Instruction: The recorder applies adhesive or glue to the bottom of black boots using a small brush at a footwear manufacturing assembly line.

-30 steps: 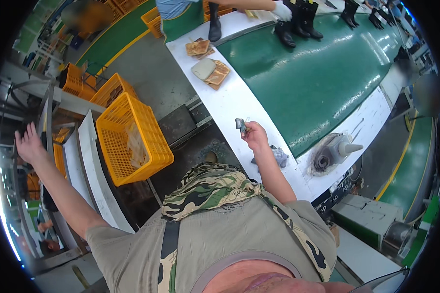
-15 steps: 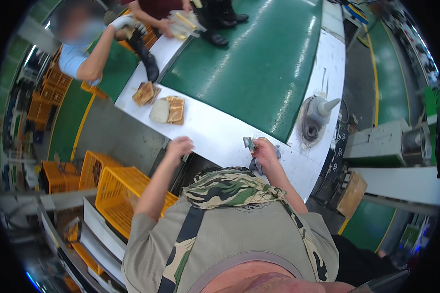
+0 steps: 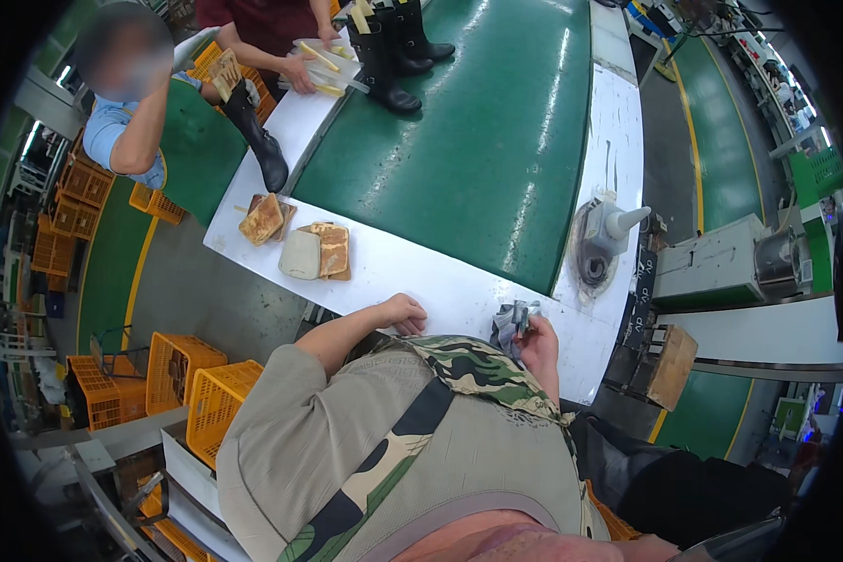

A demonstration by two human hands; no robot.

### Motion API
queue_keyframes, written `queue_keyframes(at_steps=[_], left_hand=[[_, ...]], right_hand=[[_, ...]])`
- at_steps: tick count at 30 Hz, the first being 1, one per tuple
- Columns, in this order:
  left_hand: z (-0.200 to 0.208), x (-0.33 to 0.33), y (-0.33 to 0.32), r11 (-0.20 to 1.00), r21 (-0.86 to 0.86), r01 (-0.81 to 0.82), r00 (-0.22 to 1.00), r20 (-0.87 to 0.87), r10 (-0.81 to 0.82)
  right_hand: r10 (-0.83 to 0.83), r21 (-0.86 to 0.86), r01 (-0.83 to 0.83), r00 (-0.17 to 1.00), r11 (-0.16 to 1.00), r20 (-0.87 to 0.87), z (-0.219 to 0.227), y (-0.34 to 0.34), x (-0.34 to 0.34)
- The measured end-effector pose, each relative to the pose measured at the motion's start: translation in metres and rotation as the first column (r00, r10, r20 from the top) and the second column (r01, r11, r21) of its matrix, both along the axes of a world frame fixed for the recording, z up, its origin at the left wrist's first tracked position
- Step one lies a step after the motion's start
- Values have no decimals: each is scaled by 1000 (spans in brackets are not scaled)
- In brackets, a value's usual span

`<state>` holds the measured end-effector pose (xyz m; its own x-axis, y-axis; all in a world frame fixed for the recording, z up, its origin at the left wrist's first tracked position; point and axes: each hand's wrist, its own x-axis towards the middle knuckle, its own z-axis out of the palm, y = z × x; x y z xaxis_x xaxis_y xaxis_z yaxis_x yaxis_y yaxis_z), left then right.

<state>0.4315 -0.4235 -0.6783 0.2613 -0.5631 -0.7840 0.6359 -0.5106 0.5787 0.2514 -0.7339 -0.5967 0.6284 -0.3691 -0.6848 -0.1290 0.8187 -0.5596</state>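
My right hand [image 3: 539, 347] is at the near edge of the white table with its fingers closed on a crumpled grey cloth [image 3: 510, 324]. A small greenish piece shows among the folds by my fingertips; what it is I cannot make out. My left hand [image 3: 403, 314] hangs by the table edge, fingers loosely curled together, with nothing visible in it. Left of it on the table lie stained tan pads [image 3: 335, 251] with a pale grey rounded pad [image 3: 300, 255] on them. Farther left is another small stack of brownish pads [image 3: 262, 221].
A green belt [image 3: 450, 169] runs between white table edges, with black boots [image 3: 384, 80] on it. At the right stands a white nozzle bottle [image 3: 614, 227] by a stained round holder [image 3: 594, 266]. Two people work across the left side, one with a black boot [image 3: 258, 145]. Yellow crates [image 3: 217, 403] stand lower left.
My right hand has come down and nearer with the small greenish piece, onto the grey cloth. My left hand has moved right and toward my body. My torso has turned and the view has shifted.
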Motion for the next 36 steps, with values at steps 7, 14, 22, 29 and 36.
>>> queue_keyframes(at_steps=[7,14,22,29,36], left_hand=[[-4,-1,-1,1000,8,11,999,34,-11],[-8,-10,1,997,6,-74,995,64,74],[-10,-20,0,990,6,-140,978,157,137],[-9,-21,0,989,12,-146,976,162,143],[-8,-20,1,991,-5,-132,979,157,132]], right_hand=[[34,-14,-33,999,999,27,-10,2,6],[162,-55,-160,985,986,51,6,1,17],[174,-60,-171,984,983,44,13,0,14],[162,-49,-159,984,986,78,11,-3,8],[174,-83,-169,983,982,60,8,2,4]])
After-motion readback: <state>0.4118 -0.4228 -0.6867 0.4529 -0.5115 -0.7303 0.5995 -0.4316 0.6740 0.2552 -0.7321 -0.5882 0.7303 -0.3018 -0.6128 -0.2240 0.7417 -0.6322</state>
